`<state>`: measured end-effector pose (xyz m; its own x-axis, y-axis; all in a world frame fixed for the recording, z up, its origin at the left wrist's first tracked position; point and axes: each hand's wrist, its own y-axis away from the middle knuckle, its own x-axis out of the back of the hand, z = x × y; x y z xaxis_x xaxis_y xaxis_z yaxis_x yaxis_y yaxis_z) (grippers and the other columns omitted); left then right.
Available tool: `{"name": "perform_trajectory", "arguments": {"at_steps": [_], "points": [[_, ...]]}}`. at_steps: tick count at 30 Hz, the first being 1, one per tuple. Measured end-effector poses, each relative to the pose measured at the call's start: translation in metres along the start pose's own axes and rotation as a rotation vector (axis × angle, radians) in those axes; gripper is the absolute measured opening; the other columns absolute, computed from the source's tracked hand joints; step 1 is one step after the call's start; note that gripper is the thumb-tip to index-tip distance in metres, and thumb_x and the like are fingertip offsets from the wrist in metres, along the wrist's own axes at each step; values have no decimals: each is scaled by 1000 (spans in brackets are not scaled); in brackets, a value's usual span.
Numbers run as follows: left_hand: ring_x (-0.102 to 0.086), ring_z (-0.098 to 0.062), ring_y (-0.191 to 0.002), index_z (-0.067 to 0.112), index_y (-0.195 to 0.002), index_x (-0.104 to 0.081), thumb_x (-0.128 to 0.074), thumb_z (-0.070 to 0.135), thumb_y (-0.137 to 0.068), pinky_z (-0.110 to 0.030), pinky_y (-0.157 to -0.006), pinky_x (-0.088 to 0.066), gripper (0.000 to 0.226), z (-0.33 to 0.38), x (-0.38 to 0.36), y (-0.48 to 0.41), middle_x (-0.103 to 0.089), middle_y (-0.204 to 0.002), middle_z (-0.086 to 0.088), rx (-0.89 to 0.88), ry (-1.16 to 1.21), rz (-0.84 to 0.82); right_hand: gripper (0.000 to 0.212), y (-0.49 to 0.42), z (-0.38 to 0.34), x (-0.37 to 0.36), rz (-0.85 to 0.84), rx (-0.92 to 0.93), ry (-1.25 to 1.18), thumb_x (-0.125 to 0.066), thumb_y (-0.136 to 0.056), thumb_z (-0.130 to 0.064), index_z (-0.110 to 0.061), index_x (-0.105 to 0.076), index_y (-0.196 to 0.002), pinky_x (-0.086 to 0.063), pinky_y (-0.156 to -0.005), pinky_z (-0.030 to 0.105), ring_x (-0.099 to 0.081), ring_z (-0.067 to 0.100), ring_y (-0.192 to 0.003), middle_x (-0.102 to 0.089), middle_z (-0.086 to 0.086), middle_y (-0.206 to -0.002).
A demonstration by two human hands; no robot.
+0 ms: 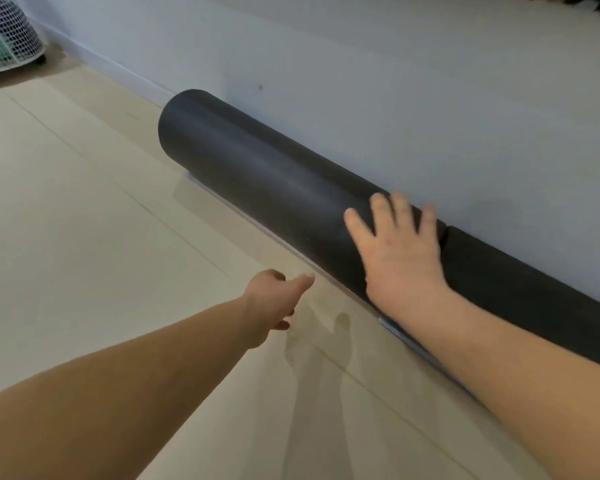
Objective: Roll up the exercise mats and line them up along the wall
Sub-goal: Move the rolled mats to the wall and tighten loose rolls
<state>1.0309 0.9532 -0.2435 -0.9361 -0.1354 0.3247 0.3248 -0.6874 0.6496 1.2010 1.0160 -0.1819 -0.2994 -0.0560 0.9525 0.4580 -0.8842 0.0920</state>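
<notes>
A dark rolled mat [257, 174] is seen lying on the floor [66, 220] against the wall [395, 81], running from about 11 o'clock down toward 4 o'clock. A second roll [534, 306] is laid end to end with it at 4 o'clock, also against the wall; the two ends meet just beyond the right hand's fingertips. A pale strip is visible under the first mat's floor-side edge, but what it is cannot be told.

The right hand [400, 252] is laid flat on the first mat near its near end, with fingers [381, 209] spread and extended; nothing is clasped, the palm simply resting on the roll's curved side. The left hand [274, 303] is held over the floor at 6 o'clock, just beside the mat but apart from it. Its thumb is pointed toward the roll and its fingers are curled under loosely; nothing is held in it.

At 10 o'clock, well apart from the mats, a white mesh basket [7, 39] is stood on the floor near the wall, with something green inside.
</notes>
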Motion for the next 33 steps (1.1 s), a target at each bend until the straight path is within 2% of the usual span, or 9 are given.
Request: {"name": "perform_trajectory", "arguments": {"at_steps": [3, 5, 7, 9, 11, 14, 18, 25, 33], "points": [[-75, -23, -95, 6, -129, -64, -68, 45, -100, -43, -85, -65, 49, -28, 36, 14, -73, -107, -9, -3, -67, 0, 87, 27, -59, 10, -30, 171, -16, -71, -91, -37, -25, -18, -158, -25, -117, 61, -26, 38, -148, -29, 13, -156], [-75, -22, -95, 8, -129, -65, -67, 45, -100, -41, -84, -65, 47, -41, 66, 29, -73, -107, -8, -31, -92, 24, 58, 39, -95, 21, -79, 203, -109, -65, -98, -42, -25, -36, -146, -44, -92, 44, -51, 28, -117, -50, 5, -132], [-75, -23, -96, 11, -128, -66, -64, 48, -101, -43, -86, -65, 46, -52, 101, 51, -74, -106, -7, -82, -101, 56, 33, 49, -123, 40, -131, 247, -85, -61, -102, -35, -24, -48, -130, -37, -63, 34, -54, 22, -85, -53, 1, -107], [-76, -23, -98, 17, -127, -67, -62, 51, -101, -45, -89, -64, 43, -66, 141, 79, -75, -107, -4, -150, -104, 85, 21, 57, -153, 65, -182, 347, 50, -59, -98, -16, -21, -57, -118, -32, -57, 32, -56, 19, -74, -52, -3, -92], [-76, -16, -95, 21, -124, -67, -61, 51, -102, -40, -87, -64, 37, -85, 186, 112, -75, -109, 2, -202, -109, 88, 20, 63, -193, 88, -262, 433, 168, -58, -96, -10, -19, -60, -115, -40, -65, 34, -65, 20, -88, -61, -3, -102], [-77, -8, -89, 24, -118, -68, -57, 48, -104, -39, -86, -64, 30, -128, 259, 166, -74, -111, 6, -224, -61, 153, 15, 72, -269, 121, -287, 530, 181, -58, -99, -28, -23, -62, -113, -30, -54, 29, -64, 15, -88, -67, -4, -117], [-78, -12, -86, 24, -118, -67, -50, 50, -107, -43, -88, -64, 33, -202, 361, 239, -73, -112, 4, -181, 59, 326, 36, 98, -389, 177, -282, 711, 147, -49, -103, -51, -26, -60, -127, -28, -56, 31, -67, 25, -102, -65, -3, -120], [-78, -15, -88, 24, -120, -65, -50, 51, -107, -41, -86, -64, 34, -354, 498, 340, -72, -114, 1, -75, 259, 548, 42, 186, -585, 257, -96, 1054, 211, -43, -104, -55, -30, -57, -134, -44, -79, 37, -65, 26, -110, -62, -3, -126], [-73, -18, -99, 21, -123, -59, -40, 55, -108, -47, -95, -60, 42, -541, 593, 438, -67, -118, -1, 113, 450, 837, 40, 318, -799, 281, -99, 1269, 180, -46, -103, -54, -28, -60, -131, -45, -76, 34, -66, 23, -104, -64, -4, -119]]}}
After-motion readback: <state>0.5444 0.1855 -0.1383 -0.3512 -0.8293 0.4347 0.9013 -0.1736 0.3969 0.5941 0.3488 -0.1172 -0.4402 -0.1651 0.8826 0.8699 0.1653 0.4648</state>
